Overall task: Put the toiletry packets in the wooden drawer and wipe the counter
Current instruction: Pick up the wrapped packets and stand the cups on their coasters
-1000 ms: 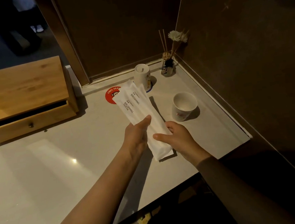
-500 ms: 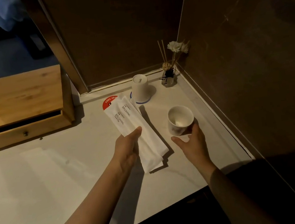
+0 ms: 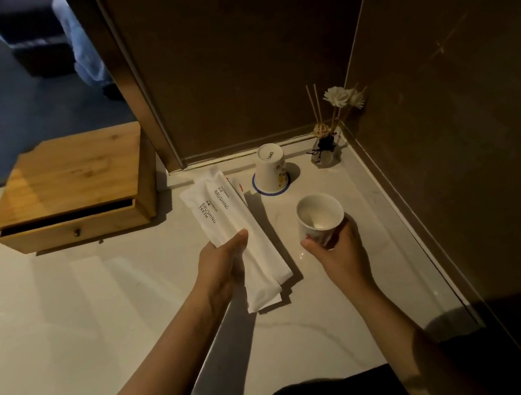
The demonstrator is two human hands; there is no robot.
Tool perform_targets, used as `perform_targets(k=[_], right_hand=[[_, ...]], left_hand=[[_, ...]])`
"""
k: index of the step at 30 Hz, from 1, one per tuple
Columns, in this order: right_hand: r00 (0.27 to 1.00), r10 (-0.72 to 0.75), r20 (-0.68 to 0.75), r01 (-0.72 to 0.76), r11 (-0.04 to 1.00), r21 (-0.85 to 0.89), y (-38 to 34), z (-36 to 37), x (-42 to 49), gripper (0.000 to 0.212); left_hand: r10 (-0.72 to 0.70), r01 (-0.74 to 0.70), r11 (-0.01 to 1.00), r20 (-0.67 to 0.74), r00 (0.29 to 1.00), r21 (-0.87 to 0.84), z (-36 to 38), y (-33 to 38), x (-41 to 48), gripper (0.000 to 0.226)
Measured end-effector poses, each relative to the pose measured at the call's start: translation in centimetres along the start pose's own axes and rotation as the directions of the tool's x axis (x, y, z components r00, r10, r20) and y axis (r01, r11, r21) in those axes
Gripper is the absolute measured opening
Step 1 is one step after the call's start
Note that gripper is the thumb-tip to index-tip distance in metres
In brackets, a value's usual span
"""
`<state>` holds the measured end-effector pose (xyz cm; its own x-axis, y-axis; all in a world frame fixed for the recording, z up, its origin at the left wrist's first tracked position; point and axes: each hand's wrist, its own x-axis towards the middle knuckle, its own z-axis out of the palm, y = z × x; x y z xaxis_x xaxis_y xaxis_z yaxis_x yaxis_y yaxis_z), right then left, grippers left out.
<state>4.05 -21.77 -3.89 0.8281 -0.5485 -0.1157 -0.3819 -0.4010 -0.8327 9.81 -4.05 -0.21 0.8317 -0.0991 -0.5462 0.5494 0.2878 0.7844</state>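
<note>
on my screen the left hand (image 3: 225, 266) grips the toiletry packets (image 3: 223, 221), a stack of long white sleeves printed "brushing teeth". its thumb (image 3: 241, 236) lies across the top of the stack about midway along. the other fingers are curled underneath, hidden from me. the printed ends stick out far and left past the thumb, and the plain ends run near and right past the heel of the hand, held off the counter (image 3: 71, 316) with their shadow below.

the right hand (image 3: 340, 250) is wrapped round the near side of an upright white cup (image 3: 319, 216), thumb on its left, fingers on its right. it is just right of the packets and apart from them. i cannot tell whether the cup is lifted.

the wooden drawer (image 3: 71, 230) sits far left, well apart from the packets, open a crack with a dark gap above its front. an upturned cup (image 3: 270, 167) stands beyond the packets, and a reed diffuser (image 3: 327, 150) is in the far right corner.
</note>
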Motion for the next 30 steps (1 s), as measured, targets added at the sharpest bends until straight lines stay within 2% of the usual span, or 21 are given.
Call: perform_targets(k=[2, 5, 9, 11, 14, 17, 21, 23, 25, 27, 30], right_hand=[[0.997, -0.048, 0.063, 0.048, 0.999, 0.008, -1.0, 0.2, 0.3, 0.075], [0.965, -0.072, 0.253, 0.071, 0.997, 0.013, -2.7, 0.8, 0.6, 0.066], [0.894, -0.091, 0.439, 0.098, 0.995, 0.006, -4.7, 2.1, 0.9, 0.077], [0.875, -0.109, 0.471, 0.126, 0.992, -0.003, -5.6, 2.5, 1.2, 0.083], [0.852, -0.143, 0.504, 0.142, 0.989, 0.041, -6.7, 2.9, 1.5, 0.078], [0.858, -0.161, 0.488, 0.090, 0.982, 0.165, -7.8, 2.8, 2.0, 0.061], [0.856, -0.163, 0.491, 0.009, 0.954, 0.300, -10.1, 2.8, 4.5, 0.042], [0.865, -0.227, 0.447, 0.120, 0.960, 0.255, -11.9, 3.2, 6.5, 0.047], [0.831, -0.327, 0.451, 0.348, 0.937, 0.037, -13.5, 3.9, 8.9, 0.056], [0.742, -0.397, 0.541, 0.573, 0.794, -0.203, -15.2, 5.0, 10.8, 0.063], [0.615, -0.406, 0.677, 0.754, 0.554, -0.353, -16.8, 6.9, 12.1, 0.066]], left_hand=[[0.025, -0.025, 1.000, -0.032, 0.999, 0.008, -0.4, 0.3, 0.0, 0.032], [0.069, -0.067, 0.997, -0.086, 0.994, 0.023, -0.9, 0.7, 0.0, 0.039], [0.125, -0.130, 0.992, -0.206, 0.971, -0.008, -1.3, 0.6, 0.5, 0.031], [0.136, -0.143, 0.990, -0.233, 0.963, -0.013, -1.5, 0.7, 0.4, 0.032], [0.142, -0.156, 0.987, -0.248, 0.958, -0.036, -1.8, 0.7, 0.6, 0.030], [0.134, -0.159, 0.985, -0.271, 0.953, -0.072, -1.6, 0.8, 0.8, 0.027], [0.110, -0.147, 0.984, -0.306, 0.946, -0.103, -2.2, 1.1, 0.4, 0.039], [0.110, -0.152, 0.983, -0.330, 0.938, -0.105, -3.0, 1.3, 0.2, 0.040], [0.106, -0.153, 0.982, -0.353, 0.930, -0.108, -3.7, 1.2, 0.1, 0.040], [0.114, -0.165, 0.981, -0.380, 0.918, -0.105, -4.2, 1.1, 0.1, 0.039], [0.131, -0.179, 0.980, -0.407, 0.904, -0.082, -4.4, 1.2, 0.1, 0.038]])
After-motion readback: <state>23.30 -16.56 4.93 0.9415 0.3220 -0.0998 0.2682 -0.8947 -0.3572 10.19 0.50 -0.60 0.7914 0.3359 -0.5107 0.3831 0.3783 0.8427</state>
